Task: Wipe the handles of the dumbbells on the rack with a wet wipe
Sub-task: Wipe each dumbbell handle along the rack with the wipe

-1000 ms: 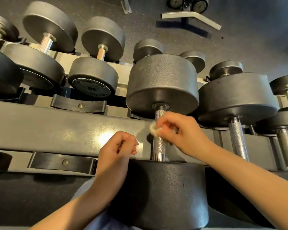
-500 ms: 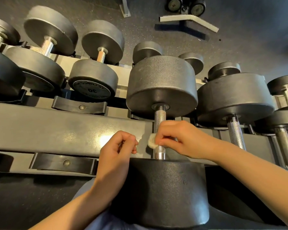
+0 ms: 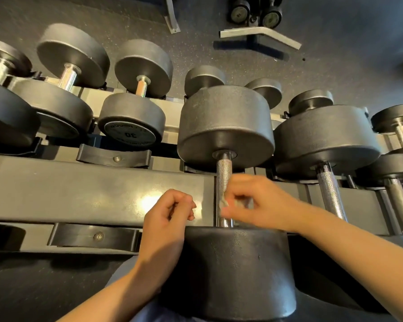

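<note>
landmark: knurled handle (image 3: 223, 182) of the big centre dumbbell, laid front to back across the rack (image 3: 79, 182)
right hand (image 3: 258, 201): blurred; held against the right side of the handle, low on it, just above the near weight head (image 3: 230, 270); fingers curled, a small pale wad pinched at the fingertips
wet wipe (image 3: 226, 203): seen as a small whitish scrap between the right fingertips, pressed against the handle's lower part; mostly hidden by the fingers and blur
left hand (image 3: 168, 217): placed just left of the handle, apart from it, over the rack's grey beam; fingers curled loosely inward, thumb by the forefinger, nothing seen held
far weight head (image 3: 226, 126): at the handle's far end, large dark cylinder
neighbour dumbbell (image 3: 326, 138): right of the handle, its own knurled bar untouched
30 dumbbell (image 3: 130, 126): left of the handle and farther back, number readable on its face
empty cradle (image 3: 93, 237): left of the handle, on the near rail
</note>
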